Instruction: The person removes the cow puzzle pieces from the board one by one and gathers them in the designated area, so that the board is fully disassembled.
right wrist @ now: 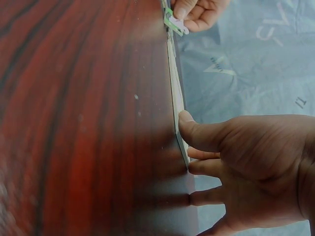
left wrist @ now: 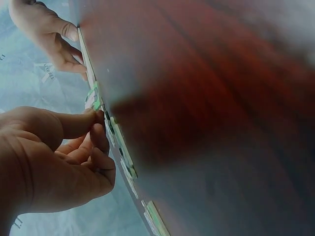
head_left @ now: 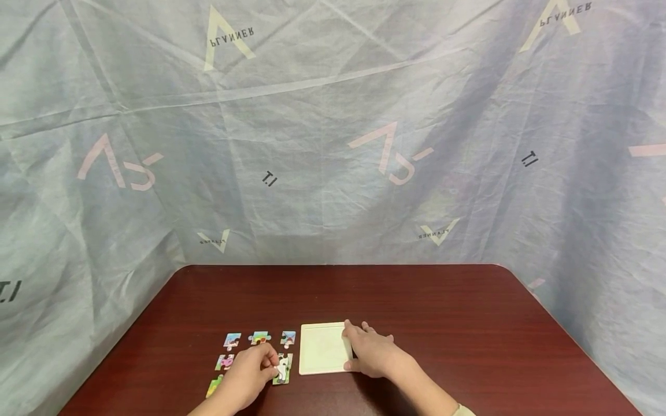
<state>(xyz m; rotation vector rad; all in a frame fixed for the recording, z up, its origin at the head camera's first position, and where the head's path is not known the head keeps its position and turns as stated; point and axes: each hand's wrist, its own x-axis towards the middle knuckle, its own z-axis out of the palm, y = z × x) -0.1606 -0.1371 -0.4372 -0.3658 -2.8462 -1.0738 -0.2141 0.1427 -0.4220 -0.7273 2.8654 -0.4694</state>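
Note:
My left hand (head_left: 248, 372) pinches a jigsaw piece (head_left: 282, 372) with a white figure and green edges between thumb and fingertips. In the right wrist view that piece (right wrist: 176, 23) is tilted, just above the table's edge line. To its right lies a pale, shallow square puzzle tray (head_left: 324, 348). My right hand (head_left: 372, 349) rests at the tray's right side, thumb on the near corner and the index finger on the far part of that edge. Its other fingers are spread and fairly straight, as the right wrist view shows.
Several loose jigsaw pieces lie left of the tray: a blue one (head_left: 232, 339), a green-and-yellow one (head_left: 259, 337), a small one (head_left: 288, 337), a pink one (head_left: 225, 362) and a green one (head_left: 214, 386). The dark red table (head_left: 416, 306) meets a grey printed curtain (head_left: 322, 202) behind.

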